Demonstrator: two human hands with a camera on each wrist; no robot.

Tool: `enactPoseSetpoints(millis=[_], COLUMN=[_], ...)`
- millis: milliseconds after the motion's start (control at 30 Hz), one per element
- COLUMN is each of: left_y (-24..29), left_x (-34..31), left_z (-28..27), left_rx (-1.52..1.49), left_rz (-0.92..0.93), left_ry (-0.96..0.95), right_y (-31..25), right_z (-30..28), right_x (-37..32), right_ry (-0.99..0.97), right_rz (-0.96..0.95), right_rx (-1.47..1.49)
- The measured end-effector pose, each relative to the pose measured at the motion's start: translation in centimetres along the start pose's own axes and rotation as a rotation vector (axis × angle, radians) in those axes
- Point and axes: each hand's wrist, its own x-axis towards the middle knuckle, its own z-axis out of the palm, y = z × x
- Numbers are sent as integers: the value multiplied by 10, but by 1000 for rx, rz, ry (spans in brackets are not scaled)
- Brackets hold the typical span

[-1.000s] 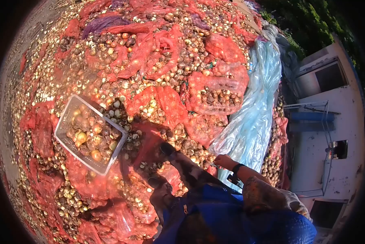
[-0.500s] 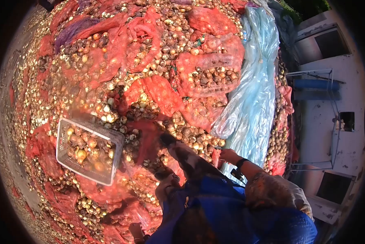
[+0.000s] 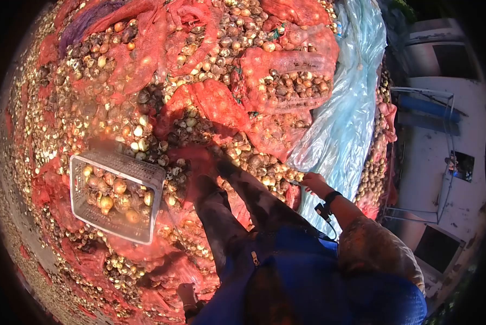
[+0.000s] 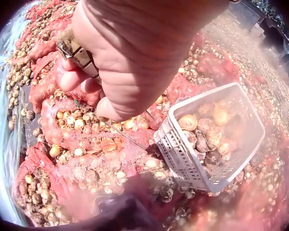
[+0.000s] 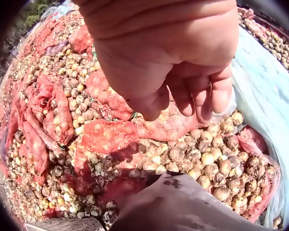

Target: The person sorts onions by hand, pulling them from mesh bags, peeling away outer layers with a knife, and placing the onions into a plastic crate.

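A white plastic crate [image 3: 113,233] holding several brown-skinned onions [image 3: 119,186] sits tilted on the onion heap, left of the legs. At the bottom edge of the head view, my left hand [image 3: 188,295] is partly hidden by the blue garment. In the left wrist view, the left hand [image 4: 135,62] has its fingers curled round a banded handle [image 4: 79,57]. A thin metal rod [image 4: 127,136] runs from under that hand to the crate's near end. My right hand [image 3: 316,185] hangs loosely curled over the edge of the pale blue plastic sheet [image 3: 351,108], holding nothing.
Loose onions [image 5: 221,168] and red mesh bags [image 3: 216,103] cover the ground, making uneven footing around the legs [image 3: 221,216]. A white wall [image 3: 443,130] with a metal frame [image 3: 450,141] stands to the right, beyond the sheet.
The crate has shifted over the onions towards the bottom of the head view. My left hand has come into sight there, and the legs have stepped. The right hand stays empty.
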Motion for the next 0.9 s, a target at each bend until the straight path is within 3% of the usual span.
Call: enactPoseSetpoints(millis=[33,67,100,133,167,233,267,333,367,400,433,467,567,633,667,700,733,800,833,900], left_y=[17,-14,28,1,-29,-26,-24,-26,-28,39,48,52,72,50,8,13,31,101,98,97], left_x=[-3,33,11,51,90,101,110,127,134,82,80,80,82,127,175,172,167,123,127,138], left_z=[1,0,-1,4,9,7,4,-10,-12,-19,-23,-26,-31,-32,-28,-27,-22,-17,-16,-9], left_rx=[-7,152,-85,-25,35,57,83,69,51,-47,-39,-40,46,383,404,405,239,11,17,-47], left_rz=[-44,121,-47,-12,19,115,220,226,232,-4,0,27,129,388,520,518,396,213,222,246], left_ry=[-4,-23,-122,-90,-59,-42,-18,-20,-24,-100,-117,-120,-127,-46,-13,-20,-81,-189,-196,-223], right_y=[-5,-6,-5,-7,-6,37,38,43,36,23,5,-7,-9,3,11,18,30,50,49,42], right_z=[2,5,6,6,8,9,11,15,19,23,28,31,33,31,31,32,29,26,29,30], right_x=[-3,-8,-13,-19,-29,-3,0,-1,-8,-17,-31,-41,-67,-82,-86,-89,-90,-95,-99,-104], right_ry=[12,9,5,-36,-39,-192,-192,-182,-173,-111,-46,0,1,-13,12,36,40,-8,0,101], right_rz=[19,38,55,100,10,-261,-260,-490,-478,-239,-4,117,174,151,206,259,260,104,108,294], right_rx=[43,33,18,18,33,-474,-473,-578,-576,-333,-88,-11,-16,-63,-32,-1,-2,-170,-161,-7])
